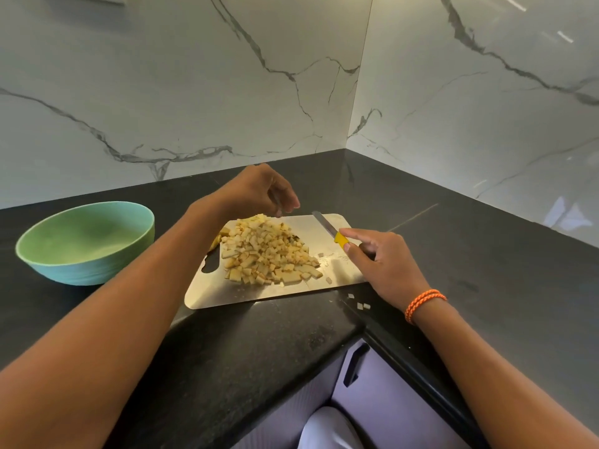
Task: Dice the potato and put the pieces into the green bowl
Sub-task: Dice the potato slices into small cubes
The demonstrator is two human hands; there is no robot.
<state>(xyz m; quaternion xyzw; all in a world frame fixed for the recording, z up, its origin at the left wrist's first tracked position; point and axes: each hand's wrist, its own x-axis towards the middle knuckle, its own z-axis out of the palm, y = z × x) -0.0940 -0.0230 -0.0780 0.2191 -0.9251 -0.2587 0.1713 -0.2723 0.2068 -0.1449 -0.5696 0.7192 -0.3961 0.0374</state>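
Still green bowl (86,243) bare; diced potato (269,251) heaped on board (227,293).

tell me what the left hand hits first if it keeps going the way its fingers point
The left hand has its fingertips pointing down, so it would most likely meet the far edge of the potato pile on the board first. Its height above the pile is hard to judge from this view.

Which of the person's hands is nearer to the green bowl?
Left. The left hand hovers over the far edge of the potato pile, right of the green bowl. The right hand, gripping the knife, is farther right.
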